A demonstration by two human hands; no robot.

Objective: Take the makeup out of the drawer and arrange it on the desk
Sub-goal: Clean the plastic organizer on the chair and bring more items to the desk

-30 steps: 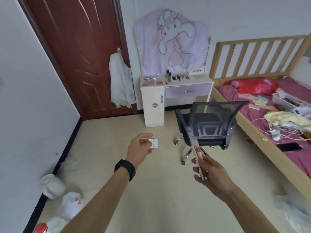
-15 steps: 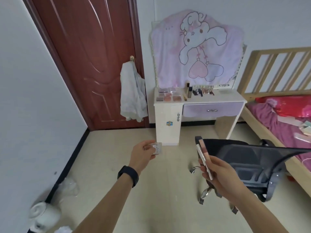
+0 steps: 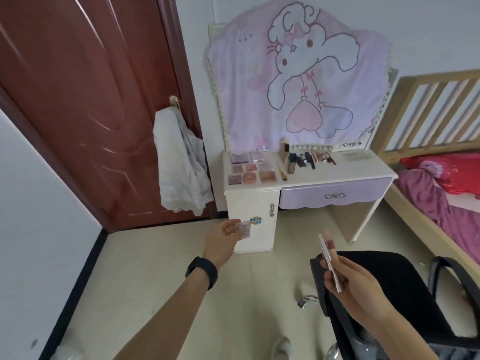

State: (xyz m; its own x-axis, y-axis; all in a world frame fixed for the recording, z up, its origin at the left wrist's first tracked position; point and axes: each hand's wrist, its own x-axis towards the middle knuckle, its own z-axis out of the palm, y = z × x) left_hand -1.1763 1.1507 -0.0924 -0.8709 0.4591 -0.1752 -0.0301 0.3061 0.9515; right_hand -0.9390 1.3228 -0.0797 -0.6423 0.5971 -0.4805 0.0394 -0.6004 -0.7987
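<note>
Right hand (image 3: 355, 287), lower right: fingers curled round the lower end of a slim makeup case (image 3: 328, 255), seen edge-on. The case is long, thin and flat, with a shiny metallic rim and a dusty-pink patch near the upper end, and it is tilted with its top to the left. The hand is in front of an office chair (image 3: 405, 294) with a black, matte mesh back and a curved armrest.

Left hand (image 3: 222, 242), centre: thumb and fingertips pinch a small clear plastic case (image 3: 244, 230) – squarish, transparent, contents too blurred to tell. There is a black wristband (image 3: 201, 272) on the wrist. The hand is held in the air, in front of the lower cabinet of the bench.

Bench (image 3: 363, 174): glossy white top and white cabinet door. The drawer (image 3: 335, 196) has a lavender front with a scalloped lower edge and a small metal pull, and it is pushed in flush. On the left of the top lies a grid of compacts (image 3: 249, 170) – square and rounded pans in pink, peach and mauve. Right of them a row of tubes and pencils (image 3: 311, 159) lies side by side, with one dark bottle upright.

Behind the bench hangs a fleecy lilac blanket (image 3: 298, 81) with a cartoon rabbit outline. On the left a glossy red-brown panelled door (image 3: 91, 100) has a crumpled white garment (image 3: 181, 165) hanging from its handle. On the right is a pale slatted wooden bed (image 3: 431, 105) with magenta bedding.
</note>
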